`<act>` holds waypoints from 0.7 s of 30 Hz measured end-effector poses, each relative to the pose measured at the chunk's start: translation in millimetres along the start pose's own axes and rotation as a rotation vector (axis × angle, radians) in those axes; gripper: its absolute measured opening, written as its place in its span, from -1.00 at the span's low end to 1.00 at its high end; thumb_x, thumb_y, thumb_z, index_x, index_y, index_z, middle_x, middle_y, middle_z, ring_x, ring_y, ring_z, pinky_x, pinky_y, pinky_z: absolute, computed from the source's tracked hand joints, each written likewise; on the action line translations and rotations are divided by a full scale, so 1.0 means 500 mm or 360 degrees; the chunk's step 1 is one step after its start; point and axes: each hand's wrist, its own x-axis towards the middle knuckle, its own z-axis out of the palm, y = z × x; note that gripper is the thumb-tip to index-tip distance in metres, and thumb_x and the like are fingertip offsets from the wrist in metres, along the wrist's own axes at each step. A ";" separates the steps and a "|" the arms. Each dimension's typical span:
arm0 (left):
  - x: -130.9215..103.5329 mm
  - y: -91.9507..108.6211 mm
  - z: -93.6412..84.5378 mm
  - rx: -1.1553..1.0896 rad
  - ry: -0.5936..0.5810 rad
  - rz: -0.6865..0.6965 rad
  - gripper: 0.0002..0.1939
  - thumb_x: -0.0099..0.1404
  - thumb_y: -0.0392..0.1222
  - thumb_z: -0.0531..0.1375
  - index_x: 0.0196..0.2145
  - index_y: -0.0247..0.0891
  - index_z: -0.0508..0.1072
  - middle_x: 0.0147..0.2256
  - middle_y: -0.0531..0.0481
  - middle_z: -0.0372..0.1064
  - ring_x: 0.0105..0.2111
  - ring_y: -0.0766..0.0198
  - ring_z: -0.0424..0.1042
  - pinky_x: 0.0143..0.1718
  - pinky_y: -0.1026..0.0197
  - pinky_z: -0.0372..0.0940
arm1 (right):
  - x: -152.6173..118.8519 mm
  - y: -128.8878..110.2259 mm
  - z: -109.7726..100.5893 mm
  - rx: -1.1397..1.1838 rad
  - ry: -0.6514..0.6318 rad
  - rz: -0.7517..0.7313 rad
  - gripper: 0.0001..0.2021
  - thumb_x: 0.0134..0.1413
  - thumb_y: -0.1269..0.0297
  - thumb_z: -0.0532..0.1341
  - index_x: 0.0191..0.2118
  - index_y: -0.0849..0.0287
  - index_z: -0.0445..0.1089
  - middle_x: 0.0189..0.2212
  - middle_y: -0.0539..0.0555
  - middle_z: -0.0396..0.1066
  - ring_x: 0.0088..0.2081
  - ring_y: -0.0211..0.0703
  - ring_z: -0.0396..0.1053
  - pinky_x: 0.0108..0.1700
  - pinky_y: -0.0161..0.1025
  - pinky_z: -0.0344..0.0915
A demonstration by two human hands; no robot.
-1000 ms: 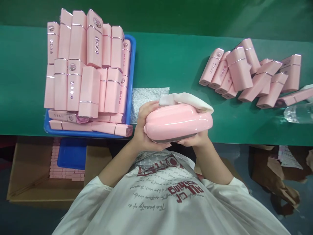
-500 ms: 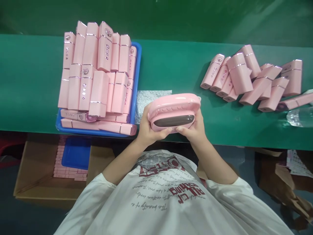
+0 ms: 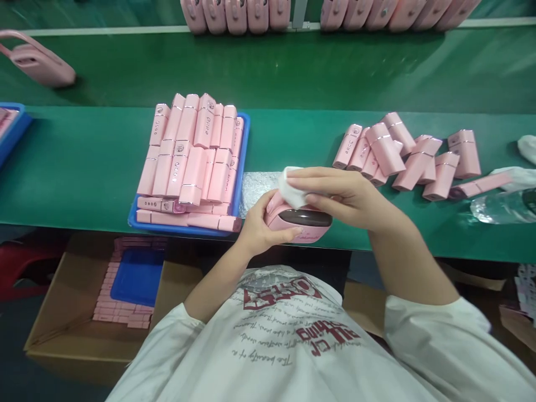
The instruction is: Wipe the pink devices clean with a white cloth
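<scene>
My left hand point(image 3: 260, 228) is closed round the left side of a pink portable speaker point(image 3: 312, 235), thumb across its front. A glossy dark oval panel on the speaker faces up toward me. My right hand point(image 3: 349, 201) pinches a folded white cloth point(image 3: 293, 188), which lies against the speaker's upper edge and hides part of its top. Just behind my left hand, a sheet of bubble wrap point(image 3: 259, 187) rests on the green bench.
Left of my hands, a blue tray point(image 3: 245, 139) is piled with pink microphones point(image 3: 196, 176). More microphones point(image 3: 383, 151) lie heaped at right, near a clear bottle point(image 3: 494, 211). Pink speakers point(image 3: 237, 17) line the back shelf; another speaker point(image 3: 46, 64) stands at left. Below is a cardboard box point(image 3: 79, 279).
My right hand has left the speaker's right side and now holds a white cloth against its top. The speaker has tilted in my left hand. My view takes in more of the back shelf.
</scene>
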 end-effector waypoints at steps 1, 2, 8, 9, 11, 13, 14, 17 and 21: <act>-0.003 0.005 0.001 0.0097 0.0012 -0.0040 -0.27 -0.13 -0.07 0.44 0.01 -0.27 0.37 -0.14 -0.08 0.45 -0.14 0.09 0.45 -0.14 0.16 0.35 | 0.015 -0.012 -0.007 -0.0153 -0.0132 -0.0029 -0.72 0.25 0.35 0.11 0.01 0.09 0.46 0.05 0.07 0.40 0.06 -0.14 0.37 0.05 -0.22 0.34; -0.005 0.010 0.001 0.0165 0.0018 -0.0080 -0.26 -0.14 -0.06 0.44 0.01 -0.28 0.37 -0.14 -0.09 0.45 -0.14 0.07 0.44 -0.14 0.15 0.35 | 0.028 -0.021 -0.012 -0.0272 -0.0236 -0.0053 -0.72 0.24 0.36 0.11 -0.01 0.09 0.47 0.04 0.06 0.40 0.04 -0.13 0.39 0.01 -0.22 0.36; -0.002 0.018 -0.007 -0.0358 -0.0070 -0.0075 -0.42 -0.07 -0.02 0.40 -0.10 -0.28 0.43 -0.25 -0.03 0.48 -0.27 0.18 0.46 -0.24 0.23 0.36 | 0.029 -0.019 -0.030 0.0017 -0.0208 0.0177 -0.65 0.24 0.30 0.11 0.11 0.07 0.39 0.05 0.04 0.40 0.05 -0.13 0.38 0.06 -0.17 0.36; -0.001 0.017 -0.006 -0.0460 -0.0056 -0.0072 -0.45 -0.06 -0.02 0.40 -0.11 -0.28 0.43 -0.26 -0.02 0.48 -0.28 0.20 0.46 -0.25 0.24 0.36 | 0.018 -0.017 -0.030 0.0143 -0.0118 0.0263 -0.64 0.24 0.26 0.11 0.13 0.07 0.36 0.07 0.04 0.39 0.07 -0.11 0.37 0.07 -0.16 0.35; -0.001 0.011 0.001 -0.0630 0.0008 -0.0082 -0.48 -0.04 -0.02 0.38 -0.12 -0.26 0.45 -0.26 -0.02 0.49 -0.25 0.18 0.47 -0.23 0.22 0.36 | -0.005 -0.014 -0.019 0.0362 0.0104 0.0416 -0.61 0.26 0.19 0.11 0.16 0.05 0.32 0.10 0.04 0.35 0.10 -0.08 0.35 0.09 -0.12 0.35; -0.001 0.005 0.015 -0.0789 0.0082 -0.0101 -0.50 -0.02 0.02 0.36 -0.14 -0.26 0.46 -0.24 -0.05 0.49 -0.21 0.14 0.47 -0.18 0.18 0.37 | -0.024 -0.015 0.006 0.0472 0.0377 0.0504 -0.56 0.28 0.11 0.07 0.22 0.03 0.24 0.15 0.04 0.31 0.11 -0.04 0.33 0.10 -0.06 0.35; 0.000 0.003 0.024 -0.0865 0.0126 -0.0122 -0.50 0.00 0.04 0.34 -0.14 -0.25 0.46 -0.25 -0.05 0.49 -0.19 0.11 0.47 -0.17 0.16 0.37 | -0.032 -0.016 0.023 0.0468 0.0516 0.0520 -0.54 0.29 0.09 0.05 0.25 0.02 0.19 0.17 0.04 0.27 0.13 -0.02 0.31 0.12 -0.04 0.33; 0.004 0.010 0.048 -0.1101 0.0336 -0.0166 -0.51 0.05 0.10 0.27 -0.12 -0.22 0.46 -0.24 -0.05 0.48 -0.12 0.09 0.46 -0.13 0.16 0.36 | -0.053 -0.018 0.085 0.0316 0.0857 0.0406 -0.54 0.32 0.11 -0.02 0.30 -0.07 0.10 0.26 -0.03 0.13 0.27 -0.01 0.12 0.28 0.01 0.14; 0.014 0.034 0.064 -0.1472 0.0541 -0.0483 -0.41 0.06 0.26 0.17 -0.04 -0.13 0.42 -0.17 0.00 0.44 -0.18 0.14 0.45 -0.35 0.24 0.35 | -0.089 -0.016 0.172 0.0219 0.1101 0.0142 -0.50 0.33 0.25 -0.06 0.34 -0.18 -0.03 0.33 -0.15 -0.04 0.34 -0.09 -0.06 0.35 -0.01 0.00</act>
